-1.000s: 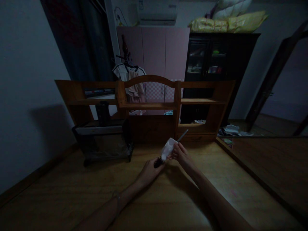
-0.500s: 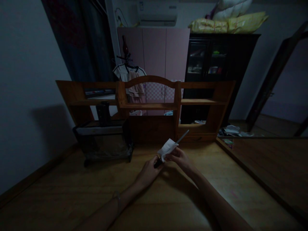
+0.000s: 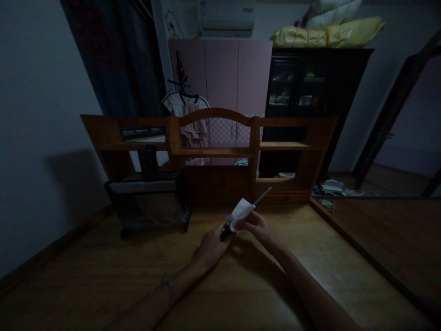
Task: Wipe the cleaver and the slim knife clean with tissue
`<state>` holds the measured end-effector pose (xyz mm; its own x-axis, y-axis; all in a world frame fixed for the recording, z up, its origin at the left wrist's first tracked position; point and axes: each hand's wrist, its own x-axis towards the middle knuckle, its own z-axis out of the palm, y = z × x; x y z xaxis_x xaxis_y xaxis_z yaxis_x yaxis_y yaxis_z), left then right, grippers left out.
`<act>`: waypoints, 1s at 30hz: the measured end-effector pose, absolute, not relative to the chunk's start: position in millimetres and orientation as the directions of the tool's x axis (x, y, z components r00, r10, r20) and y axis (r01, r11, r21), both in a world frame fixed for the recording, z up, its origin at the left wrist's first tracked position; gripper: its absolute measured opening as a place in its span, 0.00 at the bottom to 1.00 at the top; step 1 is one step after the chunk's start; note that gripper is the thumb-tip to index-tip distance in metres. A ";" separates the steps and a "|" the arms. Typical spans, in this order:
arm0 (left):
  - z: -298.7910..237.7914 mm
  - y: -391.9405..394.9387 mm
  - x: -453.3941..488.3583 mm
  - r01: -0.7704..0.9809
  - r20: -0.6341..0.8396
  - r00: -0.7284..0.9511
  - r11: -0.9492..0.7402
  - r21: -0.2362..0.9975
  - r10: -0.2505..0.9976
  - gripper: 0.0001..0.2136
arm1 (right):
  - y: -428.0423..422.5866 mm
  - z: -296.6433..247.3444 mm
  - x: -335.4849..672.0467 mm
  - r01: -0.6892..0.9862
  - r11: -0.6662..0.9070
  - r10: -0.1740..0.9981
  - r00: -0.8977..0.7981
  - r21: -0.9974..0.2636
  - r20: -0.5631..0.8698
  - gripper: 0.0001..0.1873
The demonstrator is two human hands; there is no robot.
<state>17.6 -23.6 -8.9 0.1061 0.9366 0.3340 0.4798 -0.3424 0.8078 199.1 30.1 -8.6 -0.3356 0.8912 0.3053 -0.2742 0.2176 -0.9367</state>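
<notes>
My left hand is closed round the dark handle of a knife, whose thin blade points up and to the right. My right hand pinches a piece of white tissue wrapped round the blade near the handle. Both hands hover just above the wooden desk, in front of the shelf unit.
A wooden shelf unit stands along the back of the desk. A dark wire basket sits at its left. Behind are a pink wardrobe, a dark cabinet and hanging clothes. A second wooden surface adjoins on the right.
My right hand has slid the tissue a little down the blade toward the handle. The left hand has kept its grip, and the knife has barely shifted.
</notes>
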 end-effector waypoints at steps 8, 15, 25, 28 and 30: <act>-15.0 -15.5 21.1 0.191 0.298 0.246 -0.348 0.918 0.922 0.16 | 28.4 -2.1 200.2 -0.269 0.231 0.877 -0.360 -0.935 0.320 0.19; -17.4 -11.4 5.0 -0.096 -0.164 0.526 0.249 0.964 0.834 0.15 | 28.7 -7.9 197.8 -0.248 0.244 0.884 -0.340 -0.938 0.320 0.17; -13.2 -16.2 7.5 -0.064 -0.152 0.522 0.216 0.974 0.839 0.16 | 27.5 -10.4 199.2 -0.195 0.224 0.894 -0.348 -0.955 0.281 0.19; -13.7 -16.2 8.4 -0.070 -0.138 0.512 0.201 0.977 0.848 0.16 | 25.3 -7.9 199.3 -0.189 0.227 0.893 -0.352 -0.955 0.281 0.20; -13.7 -16.4 8.8 -0.077 -0.136 0.513 0.203 0.976 0.848 0.16 | 24.3 -6.0 198.9 -0.182 0.226 0.891 -0.359 -0.957 0.279 0.21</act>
